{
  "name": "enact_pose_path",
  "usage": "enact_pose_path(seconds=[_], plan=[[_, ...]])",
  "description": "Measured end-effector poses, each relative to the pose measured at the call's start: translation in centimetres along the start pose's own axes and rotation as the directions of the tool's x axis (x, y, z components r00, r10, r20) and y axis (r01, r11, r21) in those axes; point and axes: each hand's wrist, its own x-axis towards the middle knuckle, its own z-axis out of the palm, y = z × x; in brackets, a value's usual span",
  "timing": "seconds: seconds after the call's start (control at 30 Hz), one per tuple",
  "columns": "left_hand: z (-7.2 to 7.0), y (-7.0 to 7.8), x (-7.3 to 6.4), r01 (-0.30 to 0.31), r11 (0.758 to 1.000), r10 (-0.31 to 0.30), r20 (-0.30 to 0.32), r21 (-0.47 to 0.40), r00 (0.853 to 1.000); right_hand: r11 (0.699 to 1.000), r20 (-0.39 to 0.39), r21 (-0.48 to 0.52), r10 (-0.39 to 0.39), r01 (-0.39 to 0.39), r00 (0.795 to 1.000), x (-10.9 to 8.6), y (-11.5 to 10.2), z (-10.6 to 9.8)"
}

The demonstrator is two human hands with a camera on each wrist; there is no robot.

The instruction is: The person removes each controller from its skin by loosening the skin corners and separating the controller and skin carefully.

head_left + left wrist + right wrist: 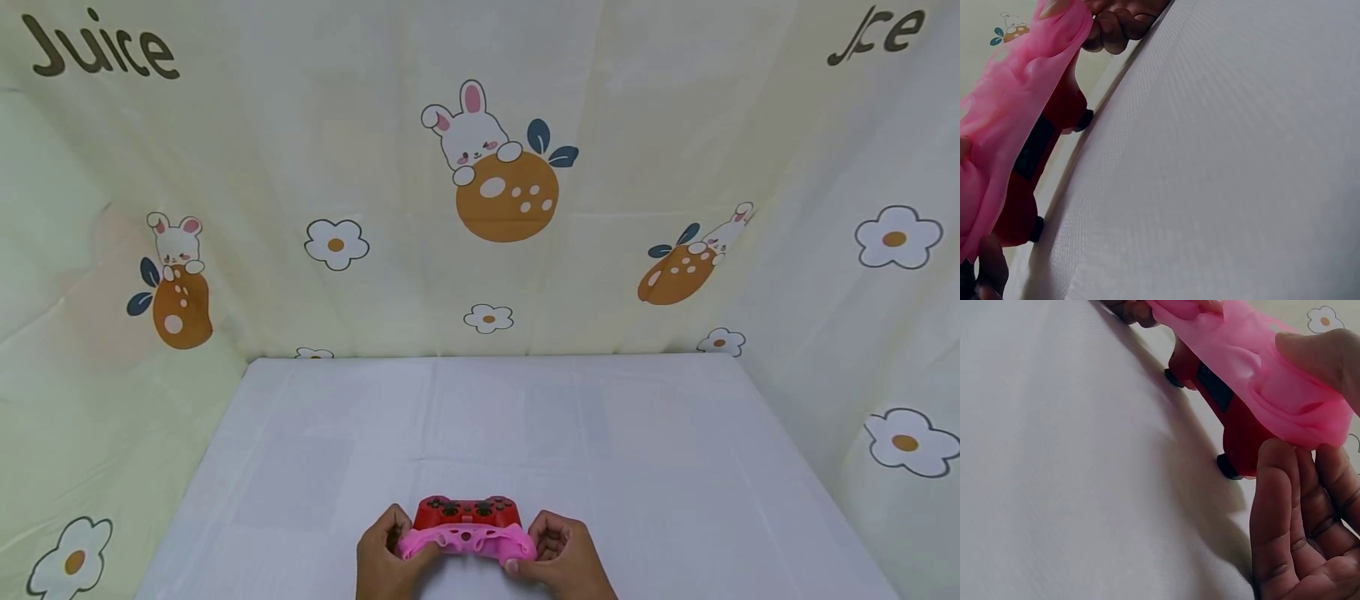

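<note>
A red game controller (467,508) with black buttons and sticks is partly inside a soft pink silicone cover (471,542) near the table's front edge. The cover hides the controller's near part, including its grips. My left hand (390,557) pinches the cover's left end, thumb on the near side. At the right end my right hand (566,557) pinches the cover between thumb and fingers. In the right wrist view, the cover (1282,387) looks stretched and wrinkled, and the red underside of the controller (1241,428) shows below it. The left wrist view cuts off most of the left hand.
A white cloth covers the table (480,425). Behind it and on both sides hangs a pale curtain (262,125) printed with rabbits, oranges and flowers. The back edge of the table meets the curtain.
</note>
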Motion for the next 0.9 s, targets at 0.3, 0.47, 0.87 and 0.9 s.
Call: enact_pose_path(seconds=[0.3,0.47,0.87,0.9], plan=[[-0.02,-0.3,0.13,0.001,1.0,-0.002,-0.032,-0.01,0.999,1.0,-0.03,-0.01,0.0,0.0,1.0,-0.19,-0.32,0.49],[-0.1,-0.04,0.1,0.017,1.0,-0.016,-0.036,0.017,0.999,1.0,-0.046,-0.025,0.012,-0.014,0.999,-0.26,-0.4,0.57],[-0.13,-0.02,0.29,0.027,0.999,-0.025,-0.048,0.031,0.999,1.0,-0.058,-0.024,0.012,-0.014,0.998,-0.16,-0.22,0.73],[-0.14,-0.03,0.29,0.026,0.999,-0.024,-0.047,0.032,0.999,1.0,-0.058,-0.021,0.013,-0.014,0.998,-0.16,-0.22,0.74]])
